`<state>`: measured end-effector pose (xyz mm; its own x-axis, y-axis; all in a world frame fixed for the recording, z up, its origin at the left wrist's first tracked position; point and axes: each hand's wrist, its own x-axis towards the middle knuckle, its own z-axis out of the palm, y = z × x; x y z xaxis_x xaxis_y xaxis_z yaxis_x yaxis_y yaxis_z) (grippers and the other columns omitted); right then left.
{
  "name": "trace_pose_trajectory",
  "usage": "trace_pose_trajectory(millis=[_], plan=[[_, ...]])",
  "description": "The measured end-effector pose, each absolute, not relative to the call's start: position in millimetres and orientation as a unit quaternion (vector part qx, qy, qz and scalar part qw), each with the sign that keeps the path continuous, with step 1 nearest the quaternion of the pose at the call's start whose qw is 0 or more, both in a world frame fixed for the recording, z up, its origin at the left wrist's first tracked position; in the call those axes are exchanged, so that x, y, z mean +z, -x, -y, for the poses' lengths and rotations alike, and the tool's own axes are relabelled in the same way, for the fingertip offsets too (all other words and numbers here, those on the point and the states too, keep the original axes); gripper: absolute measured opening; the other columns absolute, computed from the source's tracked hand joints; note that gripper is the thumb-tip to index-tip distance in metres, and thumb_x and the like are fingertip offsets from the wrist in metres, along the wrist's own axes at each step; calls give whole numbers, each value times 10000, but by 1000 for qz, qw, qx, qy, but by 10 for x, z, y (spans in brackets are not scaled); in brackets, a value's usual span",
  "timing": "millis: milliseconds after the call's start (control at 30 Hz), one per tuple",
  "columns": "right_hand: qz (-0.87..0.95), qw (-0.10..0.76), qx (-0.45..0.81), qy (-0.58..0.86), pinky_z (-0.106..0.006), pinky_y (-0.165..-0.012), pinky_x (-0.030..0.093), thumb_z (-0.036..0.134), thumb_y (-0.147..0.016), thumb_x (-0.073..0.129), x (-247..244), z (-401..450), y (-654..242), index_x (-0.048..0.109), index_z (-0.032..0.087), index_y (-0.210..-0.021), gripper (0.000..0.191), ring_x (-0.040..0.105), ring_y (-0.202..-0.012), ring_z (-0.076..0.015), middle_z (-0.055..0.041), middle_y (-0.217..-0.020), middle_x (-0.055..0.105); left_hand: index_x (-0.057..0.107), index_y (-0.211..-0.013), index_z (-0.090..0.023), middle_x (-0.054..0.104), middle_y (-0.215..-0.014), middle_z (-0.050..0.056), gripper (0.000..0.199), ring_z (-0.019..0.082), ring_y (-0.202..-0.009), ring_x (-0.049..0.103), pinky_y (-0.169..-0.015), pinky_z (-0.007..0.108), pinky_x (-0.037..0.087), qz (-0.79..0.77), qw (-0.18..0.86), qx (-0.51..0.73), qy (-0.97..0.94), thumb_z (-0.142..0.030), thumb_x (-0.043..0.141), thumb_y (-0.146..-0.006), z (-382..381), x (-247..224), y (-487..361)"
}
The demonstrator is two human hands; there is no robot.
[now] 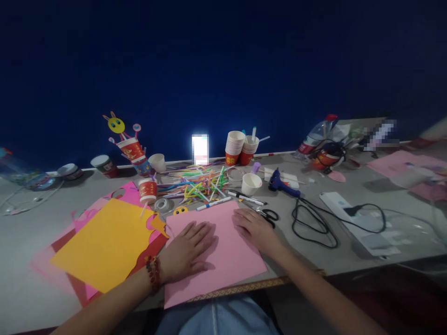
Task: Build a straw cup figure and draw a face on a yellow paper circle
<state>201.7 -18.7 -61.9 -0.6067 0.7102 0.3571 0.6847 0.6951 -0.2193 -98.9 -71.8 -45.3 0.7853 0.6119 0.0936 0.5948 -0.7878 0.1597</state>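
A sheet of pink paper (223,260) lies in front of me, its near corner reaching over the table's front edge. My left hand (188,251) rests on its left half, palm down with the fingers stretched out. On the upper right part of the sheet lies my right hand (256,229), flat and with its fingers extended. Just beyond the right hand are scissors (269,215) with black handles, partly hidden by that hand. Two markers, a blue-tipped one (213,204) and a black one (246,198), lie past the sheet's far edge.
Yellow paper (104,246) tops a stack of coloured sheets at left. Beyond are colourful sticks (206,184), paper cups (234,144) and a cup figure (131,151). A blue glue gun (282,184), its black cord and a power strip (356,223) lie right. Someone's arm (431,135) shows far right.
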Motion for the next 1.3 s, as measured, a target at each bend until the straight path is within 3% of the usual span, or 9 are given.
trace_pose_trajectory(millis=[133,300,467,633,933,1133,1300], plan=[[897,231,24,377,-440,-996,525,179,-962,510,-581,145,-2080,673,229,-1138,245,635,-1138,-247,-76,-1214,708,284,-1559,-232,325,-1609,149,750,317,-1481,297,-1199,541,235,-321,44,75,-943,-626,464,-947,720,-478,988],[820,291,-33,492,-417,-867,538,253,-1002,464,-475,-56,-2385,699,206,-1063,248,666,-979,-269,-100,-1036,742,295,-1555,-227,336,-1606,141,718,306,-1481,297,-1199,523,243,-316,30,81,-945,-604,449,-964,729,-480,1010],[811,224,-85,534,-410,-824,511,250,-988,469,-525,-300,-2624,706,173,-1010,250,643,-943,-293,-128,-1008,726,288,-1555,-221,332,-1609,135,709,304,-1481,292,-1194,535,246,-326,36,68,-942,-602,427,-974,689,-493,1018],[822,194,-59,532,-361,-788,499,265,-988,467,-627,-386,-2690,688,187,-987,235,633,-880,-251,-105,-975,690,307,-1546,-231,327,-1611,137,717,309,-1479,299,-1198,546,234,-336,49,72,-938,-624,438,-960,638,-511,1038],[759,295,155,559,-325,-673,510,386,-929,533,-634,-426,-2758,664,199,-929,229,653,-741,-213,-49,-837,702,333,-1536,-225,370,-1590,138,715,299,-1467,323,-1204,527,232,-343,54,91,-933,-618,464,-953,606,-504,1070],[773,398,85,486,-405,-863,504,332,-975,514,-411,-146,-2713,694,211,-1022,222,649,-935,-258,-90,-966,682,335,-1536,-211,353,-1599,139,728,307,-1475,307,-1211,527,213,-350,51,86,-931,-627,459,-950,619,-516,1034],[714,497,56,490,-389,-823,507,275,-943,600,-234,136,-2634,687,208,-944,109,643,-869,-241,-70,-902,673,360,-1518,-184,390,-1571,172,738,325,-1473,309,-1198,559,238,-361,60,103,-925,-600,526,-931,601,-539,993]])
